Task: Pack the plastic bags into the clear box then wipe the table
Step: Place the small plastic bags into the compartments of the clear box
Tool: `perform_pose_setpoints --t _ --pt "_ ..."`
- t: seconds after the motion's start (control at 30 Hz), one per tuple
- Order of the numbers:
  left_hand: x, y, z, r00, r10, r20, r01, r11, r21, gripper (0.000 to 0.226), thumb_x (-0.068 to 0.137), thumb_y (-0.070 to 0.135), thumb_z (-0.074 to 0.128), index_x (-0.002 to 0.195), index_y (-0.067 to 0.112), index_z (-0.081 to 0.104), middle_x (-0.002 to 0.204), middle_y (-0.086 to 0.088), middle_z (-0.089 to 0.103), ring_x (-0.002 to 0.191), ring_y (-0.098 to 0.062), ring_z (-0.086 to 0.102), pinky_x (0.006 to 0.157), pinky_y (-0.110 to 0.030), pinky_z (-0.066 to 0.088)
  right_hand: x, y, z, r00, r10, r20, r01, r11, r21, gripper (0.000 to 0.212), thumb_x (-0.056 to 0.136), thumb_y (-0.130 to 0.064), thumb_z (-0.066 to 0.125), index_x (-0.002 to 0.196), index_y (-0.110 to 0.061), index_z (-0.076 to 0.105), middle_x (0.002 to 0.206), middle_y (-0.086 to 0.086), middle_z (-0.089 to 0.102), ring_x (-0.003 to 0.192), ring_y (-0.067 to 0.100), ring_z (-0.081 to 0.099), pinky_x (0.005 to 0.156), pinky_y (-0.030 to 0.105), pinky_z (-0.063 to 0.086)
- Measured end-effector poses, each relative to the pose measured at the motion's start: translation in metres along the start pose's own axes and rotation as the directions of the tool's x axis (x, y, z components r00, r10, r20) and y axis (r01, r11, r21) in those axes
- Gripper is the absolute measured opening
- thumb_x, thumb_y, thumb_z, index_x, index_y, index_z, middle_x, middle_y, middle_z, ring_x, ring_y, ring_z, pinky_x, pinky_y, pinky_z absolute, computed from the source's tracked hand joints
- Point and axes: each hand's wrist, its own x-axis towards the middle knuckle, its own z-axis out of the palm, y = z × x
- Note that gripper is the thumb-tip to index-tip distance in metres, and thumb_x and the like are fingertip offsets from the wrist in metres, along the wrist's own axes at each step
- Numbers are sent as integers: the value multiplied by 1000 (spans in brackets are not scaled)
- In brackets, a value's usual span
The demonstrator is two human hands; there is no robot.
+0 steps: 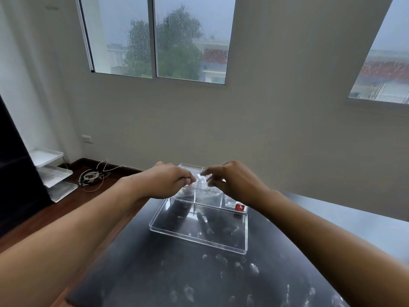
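A clear divided box stands at the far end of the dark table. Its flat clear lid lies in front of it, nearer to me. Both my hands reach over the box. My left hand and my right hand pinch a small clear plastic bag between their fingertips, just above the box's compartments. The bag is hard to make out against the clear walls. A red sticker marks the box's right front corner.
White smudges dot the tabletop near me. The table's left edge drops to a wooden floor. White stacked trays and a coil of white cable lie on the floor at the left wall.
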Motion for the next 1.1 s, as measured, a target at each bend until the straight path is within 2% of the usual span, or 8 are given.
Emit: perform_pose_setpoints --t 0.1,0.2,0.4,0.57,0.73,0.87,1.0,1.1 --pt "0 0 0 1000 -3 -2 3 1000 0 36 106 32 38 131 41 61 127 24 67 127 -10 57 113 -42 32 -1 1 -1 989 -4 149 -2 999 42 18 94 -8 63 97 -18 78 88 -6 79 80 15 72 80 37 57" --pt "0 2 0 1000 -1 -6 1 1000 10 36 106 32 38 131 40 61 127 23 68 126 -11 58 113 -41 32 -1 3 -1 977 20 214 -44 993 109 23 97 -6 60 104 -16 79 98 -6 80 89 10 72 87 27 55" --pt "-2 1 1 1000 14 -5 -13 1000 8 37 106 31 37 132 39 60 128 22 68 128 -11 57 114 -43 29 -3 10 -12 979 92 181 -128 972 197 27 94 -39 71 116 -26 78 120 -11 75 105 -1 64 89 6 40" --pt "-6 -2 3 1000 27 -6 -27 999 -27 36 105 28 37 130 37 62 126 21 68 126 -10 58 115 -43 30 -13 13 -14 965 52 258 -79 992 95 53 89 -72 55 111 -30 78 113 -14 75 101 6 66 97 35 50" --pt "-5 -1 4 1000 30 -6 -30 999 -18 37 104 27 35 128 38 62 125 23 68 124 -8 58 114 -42 30 -20 4 1 900 28 435 61 980 -189 99 80 -91 20 138 -23 63 139 -2 66 134 14 54 126 43 18" --pt "-6 0 3 1000 27 -9 -27 1000 8 37 104 29 35 127 39 62 124 22 68 122 -9 59 114 -43 31 -17 2 1 913 20 408 35 991 -127 90 86 -87 25 138 -24 62 136 -3 67 135 11 53 128 47 6" --pt "-9 0 3 999 41 -36 -40 999 37 38 103 32 34 127 40 62 123 21 70 122 -7 60 115 -44 30 -17 7 -11 971 12 240 36 981 -193 69 91 -80 36 120 -28 72 123 -7 71 120 11 61 126 46 17" --pt "-12 2 5 998 48 -41 -47 998 36 37 103 31 35 126 39 62 122 22 70 121 -6 61 115 -43 29 -22 4 -8 949 8 316 92 949 -302 70 91 -80 34 114 -26 73 114 -7 71 117 14 61 124 50 18"
